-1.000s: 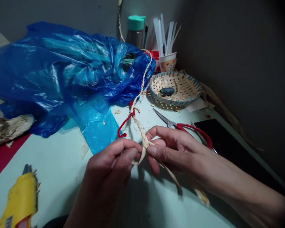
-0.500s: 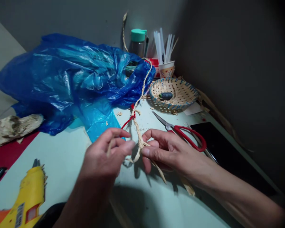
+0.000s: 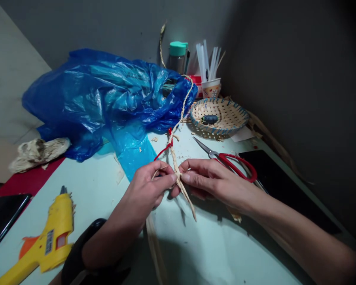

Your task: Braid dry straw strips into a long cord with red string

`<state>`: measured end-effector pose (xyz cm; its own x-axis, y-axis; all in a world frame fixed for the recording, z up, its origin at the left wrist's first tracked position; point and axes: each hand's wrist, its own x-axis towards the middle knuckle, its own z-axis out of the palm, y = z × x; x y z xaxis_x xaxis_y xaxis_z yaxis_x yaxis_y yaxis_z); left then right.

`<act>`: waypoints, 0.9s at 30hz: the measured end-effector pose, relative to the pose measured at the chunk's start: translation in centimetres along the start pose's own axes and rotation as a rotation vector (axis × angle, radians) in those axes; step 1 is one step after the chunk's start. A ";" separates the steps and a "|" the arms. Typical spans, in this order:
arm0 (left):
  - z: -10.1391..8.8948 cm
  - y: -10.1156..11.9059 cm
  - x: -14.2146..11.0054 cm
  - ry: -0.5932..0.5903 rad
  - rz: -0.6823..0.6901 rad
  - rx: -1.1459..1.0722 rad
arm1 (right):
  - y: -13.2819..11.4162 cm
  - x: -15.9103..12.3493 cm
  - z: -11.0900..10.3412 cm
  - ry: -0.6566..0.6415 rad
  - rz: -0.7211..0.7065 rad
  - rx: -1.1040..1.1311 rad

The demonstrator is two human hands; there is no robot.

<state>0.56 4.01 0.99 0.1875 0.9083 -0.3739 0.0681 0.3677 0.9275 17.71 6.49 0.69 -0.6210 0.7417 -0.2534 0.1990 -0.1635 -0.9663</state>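
Observation:
A pale braided fibre cord (image 3: 175, 158) runs down from beside the blue bag to my two hands. A red string (image 3: 164, 151) is tied round it a little above them. My left hand (image 3: 152, 184) pinches the braid's lower end between thumb and fingers, and a thin strand crosses its fingers. From the other side, my right hand (image 3: 209, 180) pinches the same spot, its thumb and index finger on the strands. Loose strands (image 3: 189, 200) hang below the pinch toward the table. The fingertips partly hide where the strands cross.
Red-handled scissors (image 3: 239, 166) lie right of my hands, by a black flat device (image 3: 293, 194). Behind are a woven basket (image 3: 237, 116) with a dark thread spool (image 3: 210, 119), a cup of straws (image 3: 211, 88) and a blue plastic bag (image 3: 106, 99). A yellow glue gun (image 3: 57, 229) lies left.
My left hand has moved right and closed on the braid's end, meeting my right hand. The loose strands now hang closer together. The view has shifted slightly, showing more on the left.

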 end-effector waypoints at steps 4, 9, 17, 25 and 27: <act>0.0 -0.2 0.0 0.002 0.013 -0.075 | 0.4 0.2 0.0 0.044 -0.035 0.020; 0.3 -0.4 0.0 -0.043 -0.016 -0.183 | 0.5 0.3 0.0 0.012 -0.110 0.027; -0.1 -0.3 0.0 -0.063 -0.047 -0.232 | 0.4 0.2 -0.1 0.023 -0.093 -0.017; -1.1 0.4 -0.4 0.097 0.018 -0.181 | -0.8 -0.1 0.2 0.084 -0.032 -0.055; -1.3 1.0 -0.8 0.223 0.123 -0.172 | -0.6 -0.1 0.3 0.092 -0.034 -0.052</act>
<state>-0.77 3.92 2.16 -0.0370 0.9624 -0.2690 -0.1125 0.2634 0.9581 17.43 6.27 1.31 -0.5565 0.8032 -0.2125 0.2192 -0.1048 -0.9700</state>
